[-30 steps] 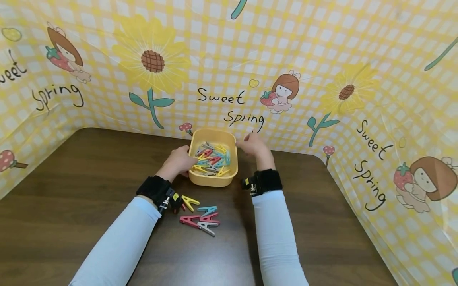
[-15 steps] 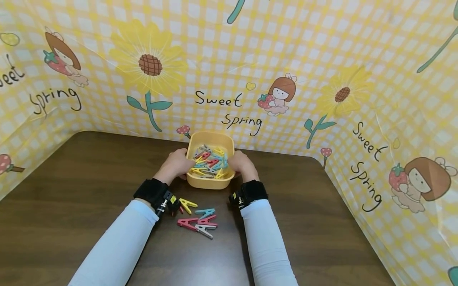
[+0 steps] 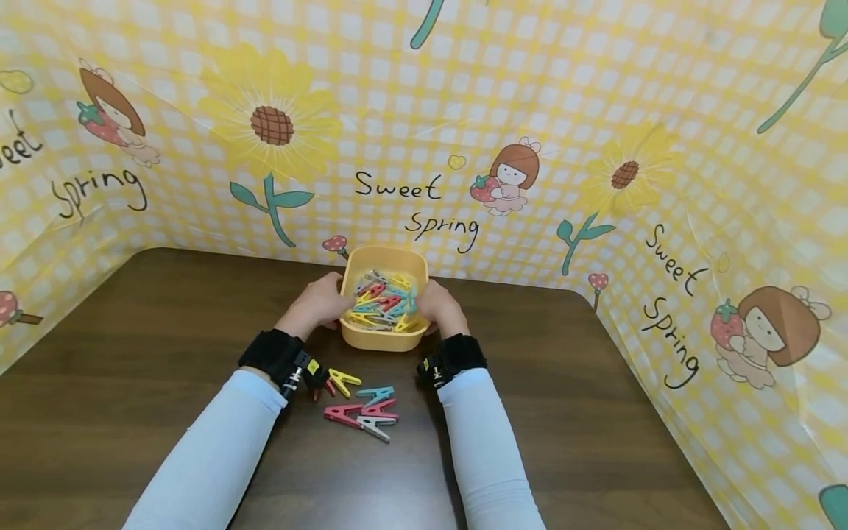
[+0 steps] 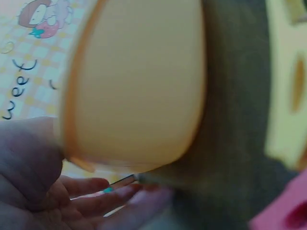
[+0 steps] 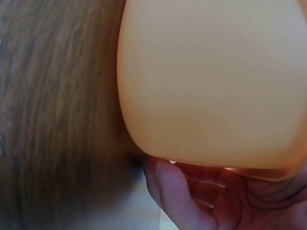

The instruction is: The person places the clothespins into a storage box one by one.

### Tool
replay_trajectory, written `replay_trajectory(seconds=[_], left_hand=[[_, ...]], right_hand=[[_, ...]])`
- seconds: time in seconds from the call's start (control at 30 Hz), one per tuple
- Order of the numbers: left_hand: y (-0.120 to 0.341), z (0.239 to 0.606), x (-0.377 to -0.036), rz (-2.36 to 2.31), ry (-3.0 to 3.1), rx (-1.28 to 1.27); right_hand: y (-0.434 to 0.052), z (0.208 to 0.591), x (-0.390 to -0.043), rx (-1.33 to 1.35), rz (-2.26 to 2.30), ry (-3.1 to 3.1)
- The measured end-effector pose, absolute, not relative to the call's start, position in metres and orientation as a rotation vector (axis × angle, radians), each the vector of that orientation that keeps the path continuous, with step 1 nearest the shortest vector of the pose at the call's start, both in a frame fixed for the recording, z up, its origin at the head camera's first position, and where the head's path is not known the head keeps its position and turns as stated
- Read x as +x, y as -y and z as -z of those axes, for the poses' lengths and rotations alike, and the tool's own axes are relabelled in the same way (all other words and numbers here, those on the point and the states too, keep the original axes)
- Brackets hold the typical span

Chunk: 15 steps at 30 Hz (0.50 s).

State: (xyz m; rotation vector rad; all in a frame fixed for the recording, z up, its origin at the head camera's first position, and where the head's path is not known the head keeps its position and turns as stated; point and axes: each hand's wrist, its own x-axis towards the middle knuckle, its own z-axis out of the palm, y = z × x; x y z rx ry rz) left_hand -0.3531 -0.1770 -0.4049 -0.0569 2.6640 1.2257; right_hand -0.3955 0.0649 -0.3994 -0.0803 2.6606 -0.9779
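A yellow plastic tub [image 3: 383, 339] holding several coloured clothespins [image 3: 384, 303] stands at the back of the brown table [image 3: 596, 383]. My left hand [image 3: 319, 302] grips its left side and my right hand [image 3: 437, 306] grips its right side. In the left wrist view, the left hand [image 4: 38, 191] has its thumb by the rim of the tub [image 4: 139, 81] and its fingers reach beneath. From the right wrist, the right hand [image 5: 192, 201] has its fingers curled under the tub [image 5: 216, 81].
Several loose clothespins [image 3: 361, 410] lie on the table between my forearms, just in front of the tub. A yellow checked cloth wall [image 3: 424, 132] with sunflowers encloses the back and both sides. The table's right corner [image 3: 586, 294] is rounded.
My right hand has come from the tub's far right corner down to its right side and taken hold. My left hand stays on the left side.
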Motion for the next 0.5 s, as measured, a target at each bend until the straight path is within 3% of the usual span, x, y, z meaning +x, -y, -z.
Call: replay_trajectory(seconds=[0.2, 0.27, 0.37, 0.5], left_hand=[[0.187, 0.382, -0.348, -1.047, -2.849, 0.046], [0.181, 0.355, -0.332, -0.958, -2.972, 0.131], [0.187, 0.342, -0.321, -0.851, -3.163, 0.496], [0.200, 0.340, -0.296, -0.564, -3.248, 1.247]], right_hand=[[-0.061, 0.399, -0.405, -0.055, 0.944, -2.631], [-0.062, 0.408, -0.418, -0.030, 0.935, -2.634], [-0.064, 0.423, -0.439, 0.012, 0.915, -2.621], [-0.067, 0.443, -0.457, 0.028, 0.942, -2.601]])
